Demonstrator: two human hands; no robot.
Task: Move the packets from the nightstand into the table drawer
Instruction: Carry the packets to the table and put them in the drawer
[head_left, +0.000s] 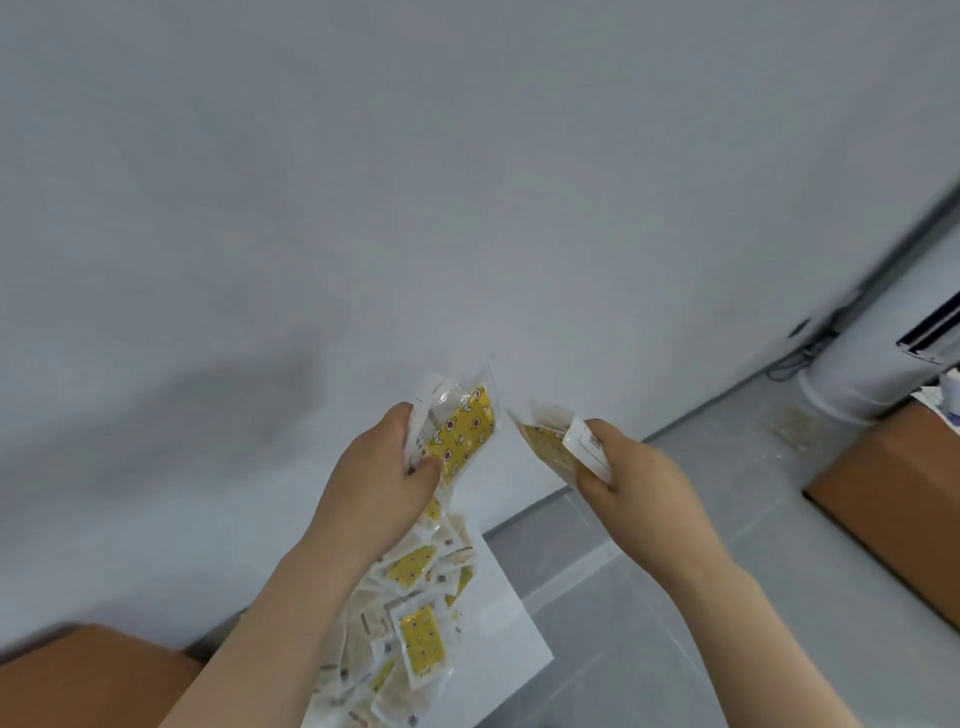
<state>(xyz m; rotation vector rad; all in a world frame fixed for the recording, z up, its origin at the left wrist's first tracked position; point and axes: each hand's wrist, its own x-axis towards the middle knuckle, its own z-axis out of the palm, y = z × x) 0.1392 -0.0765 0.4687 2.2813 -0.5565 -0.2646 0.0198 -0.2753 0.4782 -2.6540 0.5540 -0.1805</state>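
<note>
My left hand (387, 475) grips a bunch of clear packets (465, 431) with yellow patterned contents, raised above the pile. My right hand (636, 475) holds another few packets (558, 447), yellow with a white label, a little to the right and apart from the left bunch. Below my left forearm, several more packets (415, 631) lie heaped on a white surface (511, 613), the nightstand top. No drawer shows in the head view.
A white wall fills the upper view. A brown cardboard box (893, 499) stands on the grey floor at right, another brown box (88, 675) at lower left. A white cylindrical object (852, 374) with cables stands in the far right corner.
</note>
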